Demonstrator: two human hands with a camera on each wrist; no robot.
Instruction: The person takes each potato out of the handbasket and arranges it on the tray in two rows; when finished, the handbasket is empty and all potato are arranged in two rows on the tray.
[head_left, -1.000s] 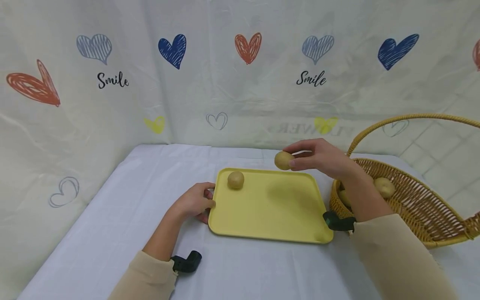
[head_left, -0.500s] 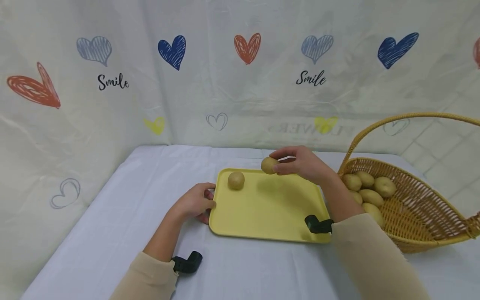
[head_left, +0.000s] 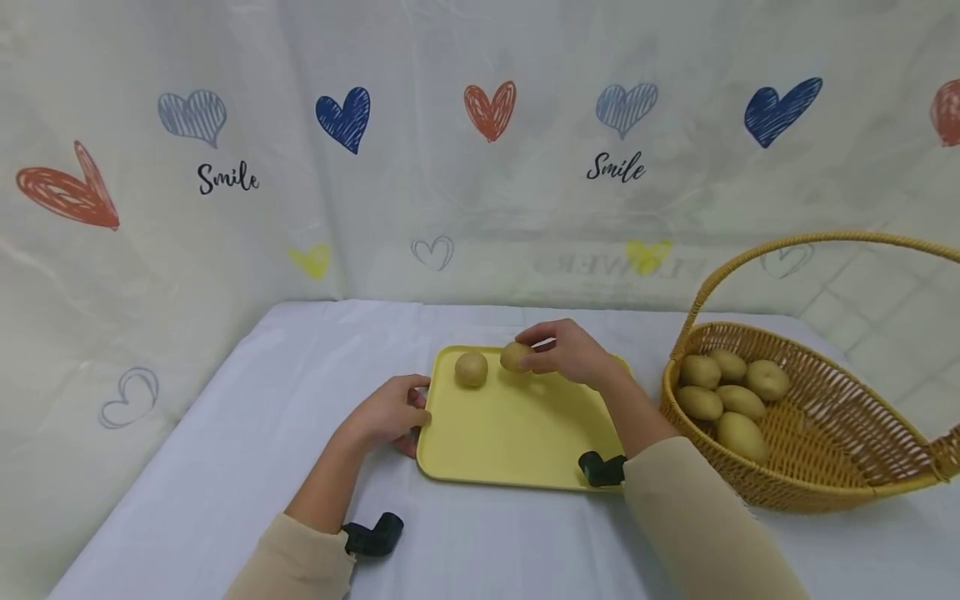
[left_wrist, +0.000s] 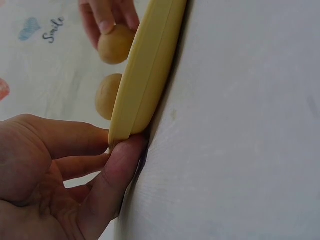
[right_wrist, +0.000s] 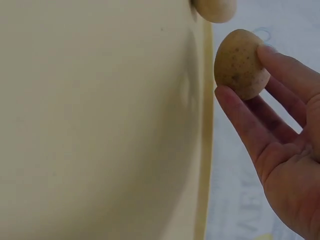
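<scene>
Potato, tan, round, speckled: pinched by the right hand at the far edge of the yellow rectangular tray; whether they touch, I can't tell.
Tray grip: left hand, holding its left edge.
Tray occupant: second round tan potato, just left.
Basket, brown woven wicker: right side, bearing loose potatoes.
Risk: I judge careless release could roll it over the low rim.

White heart-printed backdrop, black "Smile" lettering, pale tablecloth
</scene>
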